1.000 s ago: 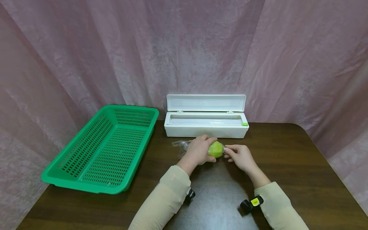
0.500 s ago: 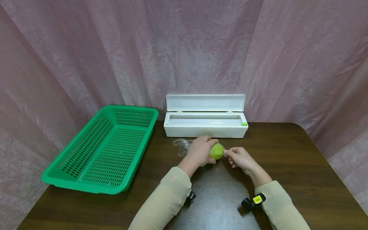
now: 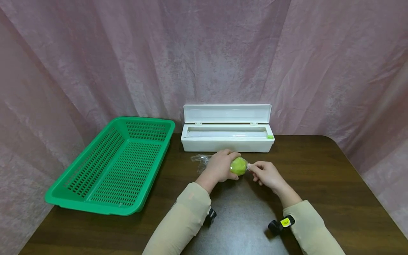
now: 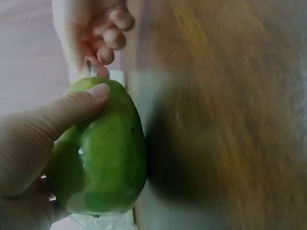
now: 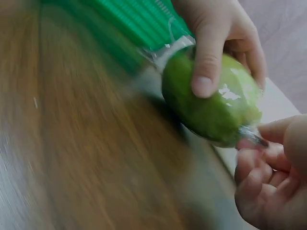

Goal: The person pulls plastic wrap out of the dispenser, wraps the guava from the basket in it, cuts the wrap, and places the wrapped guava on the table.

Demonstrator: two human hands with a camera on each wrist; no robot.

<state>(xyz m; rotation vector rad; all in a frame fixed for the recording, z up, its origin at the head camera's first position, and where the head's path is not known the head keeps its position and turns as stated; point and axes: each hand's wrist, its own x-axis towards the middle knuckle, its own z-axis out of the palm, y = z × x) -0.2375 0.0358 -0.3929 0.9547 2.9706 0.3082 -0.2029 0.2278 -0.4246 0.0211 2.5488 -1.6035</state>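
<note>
A green pear is wrapped in clear plastic film and held just over the table, lying on its side. My left hand grips its wide part, thumb across the near side. At the pear's narrow end, the film is gathered into a twist around the dark stem. My right hand pinches that twist between thumb and fingers. Loose film trails out beyond my left hand, on the left. Part of the pear is hidden behind the left hand in the head view.
Behind the hands stands a white film dispenser, its lid raised and a roll inside. A green slotted basket sits on the brown table to the left. A pink curtain hangs behind.
My right hand's fingers have curled further around the twisted film end. The left hand keeps its hold on the pear, which has stayed in nearly the same place.
</note>
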